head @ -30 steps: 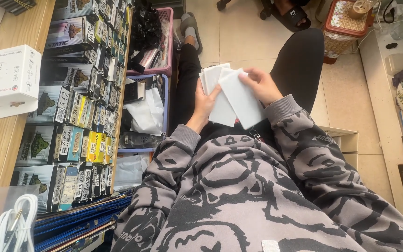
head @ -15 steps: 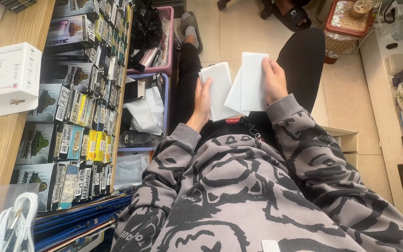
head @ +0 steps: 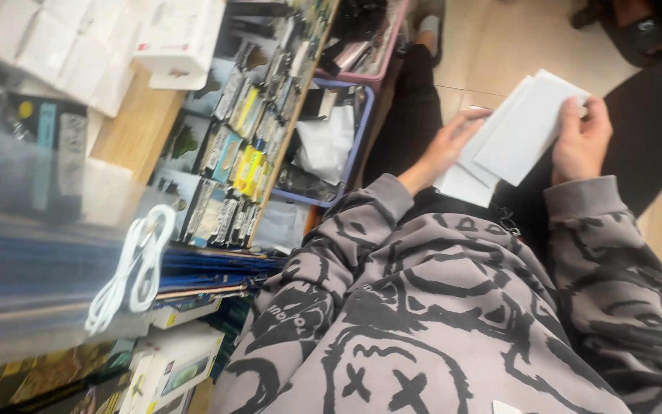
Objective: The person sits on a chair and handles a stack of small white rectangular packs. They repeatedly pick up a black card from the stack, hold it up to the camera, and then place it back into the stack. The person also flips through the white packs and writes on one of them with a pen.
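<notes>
At the lower left of the frame, a coiled white cable (head: 130, 267) is seen on the worktop (head: 136, 126). Further up, at the upper right, 2 flat white boxes (head: 526, 126) are held over the lap, long axes running lower left to upper right. The right hand (head: 582, 139) is clamped on the upper box's right edge; the left hand (head: 450, 146) is closed on the lower box's left side.

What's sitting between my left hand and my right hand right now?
In the head view, flat white boxes span from the left hand to the right hand.
</notes>
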